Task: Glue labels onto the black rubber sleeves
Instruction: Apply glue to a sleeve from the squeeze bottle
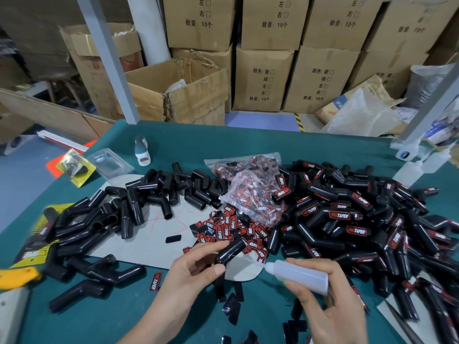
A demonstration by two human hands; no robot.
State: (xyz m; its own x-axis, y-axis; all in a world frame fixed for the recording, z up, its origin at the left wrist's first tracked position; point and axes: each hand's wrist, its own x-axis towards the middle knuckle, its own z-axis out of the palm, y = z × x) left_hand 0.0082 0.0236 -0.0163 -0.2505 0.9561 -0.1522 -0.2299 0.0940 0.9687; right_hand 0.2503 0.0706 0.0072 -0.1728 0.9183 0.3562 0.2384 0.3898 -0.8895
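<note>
My left hand (191, 269) grips a plain black rubber sleeve (231, 250) low in the middle of the view. My right hand (325, 299) holds a translucent glue bottle (295, 274), its thin nozzle pointing left and touching the sleeve. Loose red-and-black labels (231, 229) lie scattered just behind the sleeve, with more in clear plastic bags (250, 194). A pile of unlabelled sleeves (119, 214) lies to the left. Labelled sleeves (360, 219) are heaped to the right.
The green table (285, 142) carries a grey mat (151, 247), a white bottle (141, 151), a clear blister pack (109, 163) and a yellow tool (19, 275) at the left edge. Cardboard boxes (263, 80) stack behind the table. Grey posts (109, 58) rise from the table's back.
</note>
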